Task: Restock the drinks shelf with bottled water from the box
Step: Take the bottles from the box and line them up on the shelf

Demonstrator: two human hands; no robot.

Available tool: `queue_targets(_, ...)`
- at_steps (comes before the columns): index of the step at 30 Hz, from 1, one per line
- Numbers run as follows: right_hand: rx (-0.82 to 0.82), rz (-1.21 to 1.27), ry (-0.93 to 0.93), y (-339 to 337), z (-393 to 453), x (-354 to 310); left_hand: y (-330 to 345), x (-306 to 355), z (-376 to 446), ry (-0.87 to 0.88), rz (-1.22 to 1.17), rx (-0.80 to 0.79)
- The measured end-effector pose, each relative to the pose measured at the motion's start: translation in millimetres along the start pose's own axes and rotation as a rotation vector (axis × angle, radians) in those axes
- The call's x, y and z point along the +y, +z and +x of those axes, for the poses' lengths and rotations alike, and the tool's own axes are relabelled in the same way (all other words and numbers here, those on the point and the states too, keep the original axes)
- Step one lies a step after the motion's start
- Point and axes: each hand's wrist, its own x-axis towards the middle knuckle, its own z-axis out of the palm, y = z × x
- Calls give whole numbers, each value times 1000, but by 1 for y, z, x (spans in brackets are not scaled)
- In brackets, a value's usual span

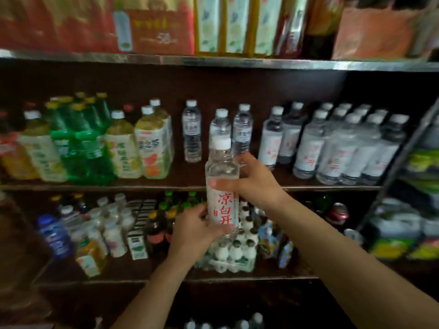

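Water bottle (pixel 222 184) held upright before the middle shelf (pixel 118 186), left hand (pixel 193 230) fingers curled round its base, right hand (pixel 253 180) wrapped round the label, likely steadying it for the gap among same-brand bottles (pixel 344 148).

Clear glossy plastic water bottle (pixel 222 184) with matt white cap, shiny metal shelf edge (pixel 213 61), dark wood boards.

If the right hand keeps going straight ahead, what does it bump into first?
Probably the clear water bottles standing on the middle shelf just behind the right hand; depth is hard to judge.
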Motion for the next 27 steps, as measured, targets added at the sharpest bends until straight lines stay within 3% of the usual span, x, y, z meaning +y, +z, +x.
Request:
queue_targets(16, 386, -230, -2, -182, 73, 80, 201, 71, 144, 111, -98, -160)
queue_targets(27, 448, -305, -1, -222, 114, 118, 261, 63, 198, 175, -95, -201)
